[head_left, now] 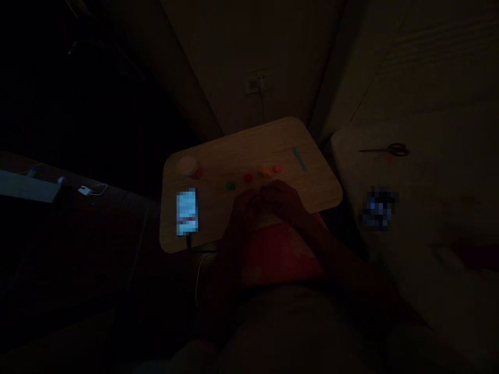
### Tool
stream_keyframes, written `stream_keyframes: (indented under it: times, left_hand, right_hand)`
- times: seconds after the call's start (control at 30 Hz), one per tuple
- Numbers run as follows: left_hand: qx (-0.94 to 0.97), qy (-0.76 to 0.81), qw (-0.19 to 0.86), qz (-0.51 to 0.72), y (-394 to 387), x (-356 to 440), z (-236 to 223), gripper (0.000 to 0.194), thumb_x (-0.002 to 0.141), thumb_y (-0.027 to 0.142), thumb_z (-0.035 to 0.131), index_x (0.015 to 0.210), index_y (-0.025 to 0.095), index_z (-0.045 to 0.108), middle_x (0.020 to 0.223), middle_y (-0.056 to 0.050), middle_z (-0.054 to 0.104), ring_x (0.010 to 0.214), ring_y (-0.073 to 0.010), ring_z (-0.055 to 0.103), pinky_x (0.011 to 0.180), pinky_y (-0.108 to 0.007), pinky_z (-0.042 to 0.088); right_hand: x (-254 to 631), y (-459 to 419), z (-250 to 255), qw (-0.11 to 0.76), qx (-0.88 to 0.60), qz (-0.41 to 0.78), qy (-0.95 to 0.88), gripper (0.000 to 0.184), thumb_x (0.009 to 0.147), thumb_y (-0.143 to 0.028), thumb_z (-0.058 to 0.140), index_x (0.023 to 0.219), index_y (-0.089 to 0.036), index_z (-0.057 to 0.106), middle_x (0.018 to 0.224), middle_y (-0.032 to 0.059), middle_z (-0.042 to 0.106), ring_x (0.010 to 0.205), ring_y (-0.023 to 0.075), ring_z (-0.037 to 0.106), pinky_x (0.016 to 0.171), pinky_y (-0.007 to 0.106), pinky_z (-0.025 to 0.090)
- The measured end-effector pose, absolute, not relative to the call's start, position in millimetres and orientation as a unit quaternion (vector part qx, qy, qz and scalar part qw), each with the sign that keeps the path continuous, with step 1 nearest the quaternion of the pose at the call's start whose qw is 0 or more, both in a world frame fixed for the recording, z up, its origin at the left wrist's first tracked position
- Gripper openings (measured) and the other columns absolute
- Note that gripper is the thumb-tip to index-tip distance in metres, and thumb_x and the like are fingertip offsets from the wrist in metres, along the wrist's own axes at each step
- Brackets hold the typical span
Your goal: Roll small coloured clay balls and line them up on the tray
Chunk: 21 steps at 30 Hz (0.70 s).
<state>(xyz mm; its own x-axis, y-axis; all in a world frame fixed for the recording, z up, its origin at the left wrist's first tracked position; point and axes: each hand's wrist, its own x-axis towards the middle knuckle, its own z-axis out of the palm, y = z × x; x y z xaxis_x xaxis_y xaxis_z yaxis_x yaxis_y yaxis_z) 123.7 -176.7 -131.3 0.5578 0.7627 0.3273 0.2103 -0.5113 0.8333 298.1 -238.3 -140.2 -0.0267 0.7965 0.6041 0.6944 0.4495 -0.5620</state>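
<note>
In dim light, my left hand [245, 202] and my right hand [281, 197] meet over the near edge of a small wooden table [234, 148]. The fingers of both are curled inward and close together; anything between them is hidden in shadow. Just beyond the fingertips lie small lumps that look like modelling clay: a green one [230, 185], a red one [248, 177], an orange one [265, 171] and a pink one [277, 169]. To the right of these rests a flat blue-green tool [300, 159], shaped like a plastic knife.
A lidded tub [188, 167] stands at the table's left, with a lit phone [187, 212] on a cable nearer me. Scissors [390, 150] and a blurred object [378, 209] lie on the pale surface at right. Behind the table is a wall socket [258, 82] with a plug.
</note>
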Motion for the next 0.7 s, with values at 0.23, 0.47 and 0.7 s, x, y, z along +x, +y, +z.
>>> stream_keyframes:
  times: [0.23, 0.47, 0.7]
  left_hand:
    - [0.794, 0.318, 0.388, 0.342, -176.2, 122.1, -130.3, 0.043, 0.102, 0.048, 0.052, 0.076, 0.018, 0.068, 0.072, -0.004, 0.065, 0.068, -0.0178, 0.058, 0.066, -0.031, 0.045]
    - [0.779, 0.325, 0.407, 0.349, -180.0, 124.0, -127.9, 0.053, 0.102, 0.057, 0.047, 0.071, 0.018, 0.064, 0.068, -0.003, 0.062, 0.064, -0.0166, 0.054, 0.062, -0.03, 0.043]
    - [0.785, 0.312, 0.411, 0.343, -177.8, 123.9, -124.9, 0.051, 0.101, 0.058, 0.051, 0.07, 0.018, 0.061, 0.068, -0.001, 0.058, 0.064, -0.0154, 0.051, 0.063, -0.029, 0.042]
  right_hand:
    - [296.2, -241.2, -141.1, 0.449, -0.516, 0.075, -0.726, 0.019, 0.097, -0.032, 0.067, 0.111, -0.024, 0.077, 0.108, 0.0105, 0.075, 0.099, 0.0252, 0.07, 0.088, 0.039, 0.059]
    - [296.6, -240.8, -145.5, 0.44, -0.519, 0.074, -0.729, 0.02, 0.1, -0.028, 0.062, 0.109, -0.024, 0.079, 0.103, 0.0103, 0.078, 0.094, 0.0242, 0.072, 0.086, 0.038, 0.06]
    - [297.2, -241.5, -145.9, 0.444, -0.517, 0.068, -0.729, 0.021, 0.1, -0.028, 0.059, 0.104, -0.023, 0.079, 0.101, 0.0109, 0.078, 0.094, 0.0246, 0.072, 0.086, 0.038, 0.059]
